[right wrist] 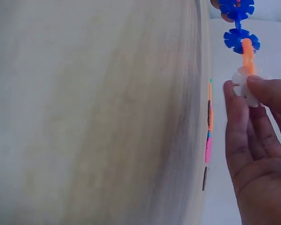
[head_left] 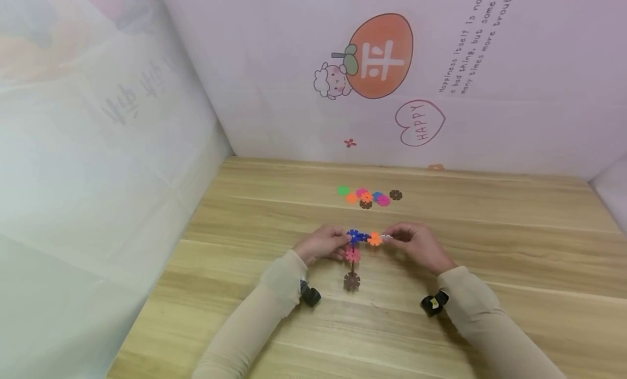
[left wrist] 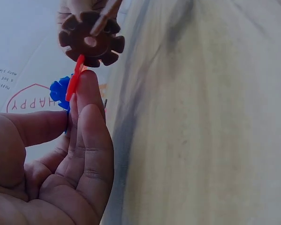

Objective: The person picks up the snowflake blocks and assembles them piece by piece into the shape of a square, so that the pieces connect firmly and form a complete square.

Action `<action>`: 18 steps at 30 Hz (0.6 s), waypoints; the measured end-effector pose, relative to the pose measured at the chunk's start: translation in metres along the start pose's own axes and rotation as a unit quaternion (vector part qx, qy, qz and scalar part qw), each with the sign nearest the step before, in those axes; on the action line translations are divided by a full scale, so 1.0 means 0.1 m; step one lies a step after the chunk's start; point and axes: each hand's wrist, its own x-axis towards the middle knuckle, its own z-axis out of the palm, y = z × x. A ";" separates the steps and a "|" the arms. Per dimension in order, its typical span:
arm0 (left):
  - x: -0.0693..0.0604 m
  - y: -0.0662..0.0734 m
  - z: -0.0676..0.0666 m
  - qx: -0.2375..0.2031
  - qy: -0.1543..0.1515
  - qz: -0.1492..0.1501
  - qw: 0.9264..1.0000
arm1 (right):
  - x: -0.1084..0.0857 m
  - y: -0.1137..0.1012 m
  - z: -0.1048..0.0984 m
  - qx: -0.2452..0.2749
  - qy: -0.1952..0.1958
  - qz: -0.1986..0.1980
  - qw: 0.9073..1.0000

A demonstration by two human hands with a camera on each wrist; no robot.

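A linked chain of notched flower discs hangs between the two hands. My left hand (head_left: 322,244) pinches the chain at a blue disc (head_left: 353,236); a pink disc (head_left: 352,254) and a brown disc (head_left: 351,281) trail from it toward the front. In the left wrist view the brown disc (left wrist: 90,44) is beyond the fingertips, joined by a red-looking piece (left wrist: 74,82). Rightward from the blue disc run another blue disc (right wrist: 236,41) and an orange disc (head_left: 374,238). My right hand (head_left: 418,246) pinches the white disc (right wrist: 244,88) at the chain's right end.
Behind the hands, loose discs lie on the wooden table (head_left: 274,199): a green one (head_left: 343,190), a brown one (head_left: 395,195), and several orange, pink, blue and brown ones close together. A printed cloth wall (head_left: 294,107) rises at the back, another cloth (head_left: 147,166) at the left.
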 end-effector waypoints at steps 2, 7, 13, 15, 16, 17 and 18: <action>-0.01 0.00 0.01 0.006 -0.001 0.002 1.000 | 0.00 0.01 0.00 -0.008 -0.005 -0.007 1.000; -0.06 -0.02 0.01 0.012 -0.003 -0.003 1.000 | 0.02 0.00 0.00 -0.026 -0.024 -0.023 0.999; -0.11 -0.04 -0.03 0.023 -0.013 -0.007 1.000 | 0.08 -0.01 0.01 -0.046 -0.047 -0.060 0.996; -0.13 -0.04 -0.05 0.031 -0.015 -0.007 0.999 | 0.11 -0.01 0.02 -0.055 -0.052 -0.074 0.994; -0.15 -0.04 -0.07 0.036 -0.016 -0.007 0.999 | 0.12 0.00 0.03 -0.059 -0.055 -0.081 0.993; -0.16 -0.04 -0.08 0.041 -0.017 -0.007 0.999 | 0.13 0.00 0.03 -0.063 -0.061 -0.088 0.992; -0.17 -0.04 -0.09 0.045 -0.018 -0.007 0.999 | 0.14 -0.01 0.03 -0.066 -0.067 -0.094 0.991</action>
